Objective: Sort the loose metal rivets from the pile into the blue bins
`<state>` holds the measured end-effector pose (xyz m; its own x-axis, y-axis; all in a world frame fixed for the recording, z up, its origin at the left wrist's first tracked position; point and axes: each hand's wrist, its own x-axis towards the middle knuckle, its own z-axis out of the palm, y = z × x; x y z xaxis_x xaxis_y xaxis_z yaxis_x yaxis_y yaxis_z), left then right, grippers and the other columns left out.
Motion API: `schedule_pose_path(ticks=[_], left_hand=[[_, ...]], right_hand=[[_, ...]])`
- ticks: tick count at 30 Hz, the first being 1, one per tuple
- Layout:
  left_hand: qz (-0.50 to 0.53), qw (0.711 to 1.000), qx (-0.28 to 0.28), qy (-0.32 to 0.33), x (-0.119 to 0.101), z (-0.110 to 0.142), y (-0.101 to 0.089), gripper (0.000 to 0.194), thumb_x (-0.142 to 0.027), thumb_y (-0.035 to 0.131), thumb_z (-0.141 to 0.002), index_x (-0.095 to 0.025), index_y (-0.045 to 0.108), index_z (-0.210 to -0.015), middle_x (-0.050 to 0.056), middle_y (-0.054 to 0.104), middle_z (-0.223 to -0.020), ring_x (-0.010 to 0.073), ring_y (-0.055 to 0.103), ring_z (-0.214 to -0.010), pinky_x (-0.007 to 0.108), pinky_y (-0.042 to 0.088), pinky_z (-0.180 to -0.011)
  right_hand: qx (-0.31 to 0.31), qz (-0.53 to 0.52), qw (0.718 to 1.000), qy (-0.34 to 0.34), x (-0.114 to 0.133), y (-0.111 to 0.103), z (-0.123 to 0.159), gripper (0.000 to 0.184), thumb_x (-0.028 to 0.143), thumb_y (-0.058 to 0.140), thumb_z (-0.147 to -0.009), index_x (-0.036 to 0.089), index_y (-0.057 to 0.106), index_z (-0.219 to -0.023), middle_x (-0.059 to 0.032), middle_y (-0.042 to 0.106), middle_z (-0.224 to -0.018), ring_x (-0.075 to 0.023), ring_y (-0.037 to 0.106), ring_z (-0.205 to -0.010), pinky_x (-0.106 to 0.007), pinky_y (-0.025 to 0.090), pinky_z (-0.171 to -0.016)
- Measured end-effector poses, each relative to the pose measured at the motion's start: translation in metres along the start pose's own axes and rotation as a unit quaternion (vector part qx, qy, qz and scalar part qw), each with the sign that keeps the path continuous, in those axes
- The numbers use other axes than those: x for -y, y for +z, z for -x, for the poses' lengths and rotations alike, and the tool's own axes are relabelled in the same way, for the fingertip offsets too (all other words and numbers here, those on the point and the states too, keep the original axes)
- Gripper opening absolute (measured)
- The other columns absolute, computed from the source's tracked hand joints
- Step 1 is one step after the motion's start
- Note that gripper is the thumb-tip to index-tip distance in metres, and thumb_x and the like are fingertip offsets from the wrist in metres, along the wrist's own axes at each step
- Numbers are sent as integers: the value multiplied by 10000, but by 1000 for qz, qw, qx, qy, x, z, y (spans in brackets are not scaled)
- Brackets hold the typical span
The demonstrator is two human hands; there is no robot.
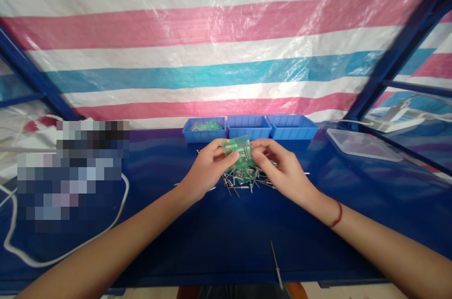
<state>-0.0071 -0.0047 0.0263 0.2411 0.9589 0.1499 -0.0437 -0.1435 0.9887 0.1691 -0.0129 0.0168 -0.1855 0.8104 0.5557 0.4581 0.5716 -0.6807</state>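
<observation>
Between my two hands is a small green-tinted clear plastic bag (pixel 242 148) with metal pieces showing inside. My left hand (pixel 210 165) pinches its left side, thumb across the front. My right hand (pixel 278 165) is closed at the bag's right edge, thumb and fingers against it. Right below lies a loose pile of silver blind rivets (pixel 233 180) on the blue table, with more green plastic among them. My hands cover parts of this pile. One single rivet (pixel 276 263) lies apart at the table's front edge.
Behind my hands stand three blue bins in a row: the left bin (pixel 187 136) contains green bags, beside a middle bin (pixel 249 133) and a right bin (pixel 294 133). A translucent lid (pixel 363 146) lies right. A white cable (pixel 122 200) curves across the left.
</observation>
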Motion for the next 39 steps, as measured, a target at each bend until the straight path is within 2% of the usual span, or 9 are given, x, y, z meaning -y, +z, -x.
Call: schedule_pose_path(ticks=[4, 7, 13, 18, 21, 25, 29, 34, 39], left_hand=[[-48, 998, 40, 20, 0, 1, 2, 200, -265, 619, -784, -178, 553, -952, 52, 702, -953, 195, 655, -933, 315, 505, -829], [-97, 994, 39, 42, -3, -12, -7, 216, -311, 590, -800, -169, 581, -963, 57, 682, -963, 172, 653, -837, 281, 511, -733], [-230, 959, -133, 99, -10, -89, -53, 388, -263, 572, -797, -138, 513, -1160, 80, 657, -920, 174, 637, -746, 298, 514, -666], [-476, 855, -166, 123, -3, -118, -64, 565, -271, 622, -764, -104, 454, -1276, 155, 616, -1123, 277, 567, -1062, 424, 429, -934], [-549, 796, -168, 190, -8, -98, -56, 505, -286, 587, -795, -94, 493, -1252, 169, 553, -1239, 286, 474, -1182, 438, 342, -1022], [-573, 785, -40, 232, -15, -39, -52, 302, -363, 466, -875, -187, 629, -1059, 68, 633, -1100, 220, 538, -1087, 399, 354, -1011], [-637, 752, -13, 166, 5, 31, -60, 485, -550, 430, -855, -222, 601, -1168, 111, 546, -1254, 298, 437, -1234, 470, 338, -1026], [-686, 727, -10, -7, 33, 70, -67, 734, -669, 391, -809, -272, 320, -1422, 165, 299, -1481, 411, 195, -1371, 634, 232, -1033], [-658, 750, 62, -16, 32, 56, -54, 759, -639, 292, -861, -201, 176, -1470, 156, 157, -1532, 347, 94, -1403, 572, 179, -1097]], right_hand=[[26, 6, 1000, -9, -1, 1, 0, 268, 360, 493, -891, 184, 510, -688, 12, 527, -615, -103, 468, -540, -240, 384, -517], [29, 32, 999, -22, 1, -8, -5, 198, 346, 481, -895, 180, 558, -821, -7, 585, -685, -117, 525, -588, -241, 410, -531], [12, 120, 991, -57, 21, -45, -9, 216, 292, 510, -873, 170, 566, -1042, -44, 660, -850, -141, 611, -695, -252, 487, -582], [129, 196, 961, -145, 40, -63, 47, 194, 231, 497, -885, 175, 654, -985, -64, 697, -936, -165, 651, -874, -266, 541, -739], [172, 262, 927, -207, 40, -59, 90, 357, 304, 566, -848, 156, 622, -1168, -95, 675, -1122, -207, 639, -1016, -297, 549, -850], [158, 318, 892, -281, 30, -55, 121, 349, 193, 540, -862, 134, 614, -1198, -73, 657, -1169, -181, 608, -1099, -267, 482, -979], [170, 330, 876, -307, 18, -63, 132, 365, 128, 515, -859, 131, 601, -1214, -63, 637, -1197, -173, 564, -1159, -272, 395, -1059], [91, 331, 926, -154, -7, -83, 135, 346, 213, 499, -869, 210, 625, -1190, -57, 515, -1347, -274, 438, -1270, -403, 474, -982], [126, 306, 943, -27, -26, -87, 110, 312, 303, 469, -898, 263, 643, -1154, -60, 484, -1375, -317, 462, -1232, -488, 482, -941]])
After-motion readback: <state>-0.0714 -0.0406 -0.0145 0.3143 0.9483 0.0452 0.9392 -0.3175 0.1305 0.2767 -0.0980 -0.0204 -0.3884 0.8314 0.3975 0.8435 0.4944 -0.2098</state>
